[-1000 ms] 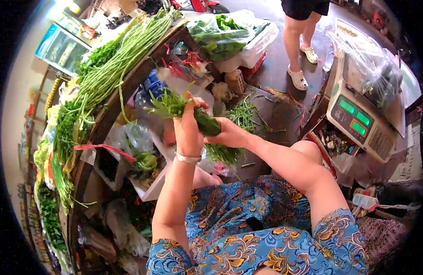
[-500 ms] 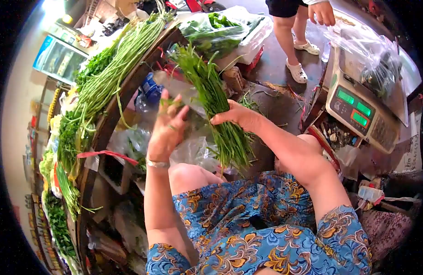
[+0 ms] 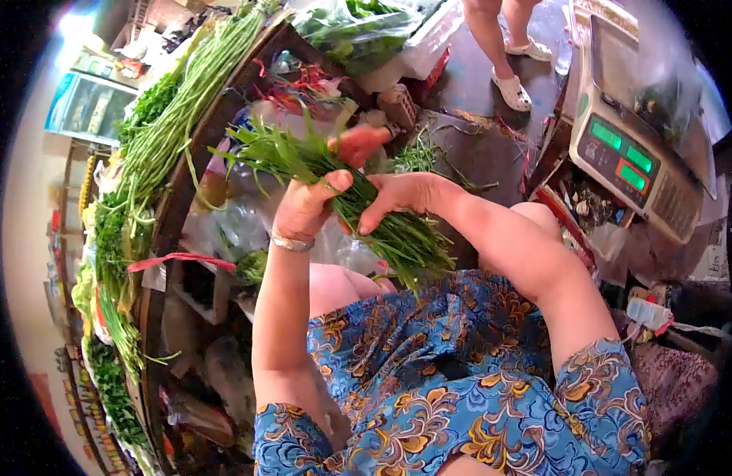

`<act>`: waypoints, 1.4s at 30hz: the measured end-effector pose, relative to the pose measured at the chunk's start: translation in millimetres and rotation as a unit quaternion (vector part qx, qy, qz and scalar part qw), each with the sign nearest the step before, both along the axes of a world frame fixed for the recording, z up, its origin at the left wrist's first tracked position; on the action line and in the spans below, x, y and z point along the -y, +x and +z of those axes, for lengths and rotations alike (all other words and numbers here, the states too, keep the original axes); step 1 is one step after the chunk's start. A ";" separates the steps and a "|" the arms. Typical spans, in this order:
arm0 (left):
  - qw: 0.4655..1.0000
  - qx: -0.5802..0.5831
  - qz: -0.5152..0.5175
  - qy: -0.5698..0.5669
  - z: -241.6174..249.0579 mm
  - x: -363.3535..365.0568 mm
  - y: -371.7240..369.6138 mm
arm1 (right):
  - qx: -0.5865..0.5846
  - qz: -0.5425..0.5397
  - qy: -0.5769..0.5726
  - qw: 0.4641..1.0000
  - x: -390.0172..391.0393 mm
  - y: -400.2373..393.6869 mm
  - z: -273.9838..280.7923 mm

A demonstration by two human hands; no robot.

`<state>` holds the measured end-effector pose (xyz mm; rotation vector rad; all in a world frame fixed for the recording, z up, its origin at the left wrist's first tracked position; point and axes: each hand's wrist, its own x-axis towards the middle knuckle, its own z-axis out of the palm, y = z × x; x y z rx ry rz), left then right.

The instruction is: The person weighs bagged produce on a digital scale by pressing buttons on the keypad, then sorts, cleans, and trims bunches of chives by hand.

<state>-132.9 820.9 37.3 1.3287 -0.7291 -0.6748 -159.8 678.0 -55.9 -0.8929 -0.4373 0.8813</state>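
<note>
A bunch of long, thin-stemmed leafy greens [image 3: 286,151] slants across in front of me, leaves to the upper left and cut stems to the lower right. Around its lower middle, my right hand [image 3: 405,197] is closed, thumb on the near side. Higher up, my left hand [image 3: 306,202], with a bracelet at the wrist, has the bunch between its thumb and fingers. The left fingers reach past the far side and are blurred; part of that hand is hidden by the greens.
A vegetable stand [image 3: 175,170] with long beans [image 3: 171,131] curves along the left. At right stands a scale [image 3: 620,155] with lit displays. Bagged greens [image 3: 358,32] lie at the back. Loose stems [image 3: 421,155] are on a surface ahead. A person's feet in white clogs [image 3: 511,89] stand beyond.
My left hand, open beside the bunch before, has moved right onto it. The bunch has tilted with its leafy end swinging left and down. The other person's hand has left the view.
</note>
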 end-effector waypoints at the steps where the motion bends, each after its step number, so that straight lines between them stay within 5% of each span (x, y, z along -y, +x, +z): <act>1: 1.000 -0.025 -0.003 0.003 -1.2 -2.7 -2.8 | 0.016 0.008 0.018 1.000 3.5 -4.9 11.4; 4: 0.999 -0.047 0.016 -0.020 -2.1 -1.0 -2.9 | 0.051 0.016 -0.007 0.999 7.9 3.8 10.3; 6: 0.991 -0.050 0.124 -0.019 2.2 -0.7 -5.1 | 0.175 -0.194 0.005 0.965 15.6 -0.9 22.6; 8: 0.984 -0.015 0.174 -0.039 6.0 -12.0 7.5 | 0.149 -0.186 -0.041 0.970 27.5 23.3 3.9; 13: 0.967 0.028 0.211 -0.139 35.2 -27.7 23.5 | 0.138 -0.483 -0.073 0.862 45.1 42.3 -4.6; 15: 0.967 0.030 0.214 -0.137 31.5 -36.5 33.7 | 0.256 -0.475 -0.145 0.830 54.3 35.7 0.4; 16: 0.965 0.007 0.216 -0.149 26.9 -39.4 38.3 | 0.241 -0.436 -0.103 0.861 50.2 31.3 1.8; 20: 0.951 -0.085 0.207 -0.213 24.4 -25.7 29.8 | 0.458 -0.385 -0.295 0.745 21.6 14.3 -20.3; 22: 0.953 -0.078 0.216 -0.200 24.3 -19.1 23.2 | 0.450 -0.428 -0.303 0.723 3.0 12.1 -30.8; 23: 0.958 -0.050 0.214 -0.183 25.4 -19.5 22.7 | 0.365 -0.331 -0.165 0.854 11.7 16.9 -14.5; 27: 0.957 0.045 0.274 -0.087 22.8 -45.4 27.6 | 0.167 -0.300 -0.081 0.936 40.8 30.9 3.0; 31: 0.937 0.026 0.337 -0.088 7.7 -46.9 27.7 | 0.164 -0.316 -0.006 0.934 48.0 40.8 -3.4; 34: 0.936 0.032 0.341 -0.084 3.7 -42.8 26.1 | 0.212 -0.365 -0.099 0.901 49.2 41.1 -3.5; 38: 0.902 0.071 0.426 0.018 4.7 -37.5 23.7 | 0.107 -0.335 -0.074 0.933 57.3 48.7 -4.4; 40: 0.904 -0.026 0.426 -0.008 4.0 -40.0 25.2 | 0.230 -0.405 -0.179 0.867 54.2 62.1 -23.8; 42: 0.917 -0.011 0.399 -0.018 1.7 -47.3 31.6 | 0.230 -0.429 -0.179 0.855 53.7 59.4 -18.6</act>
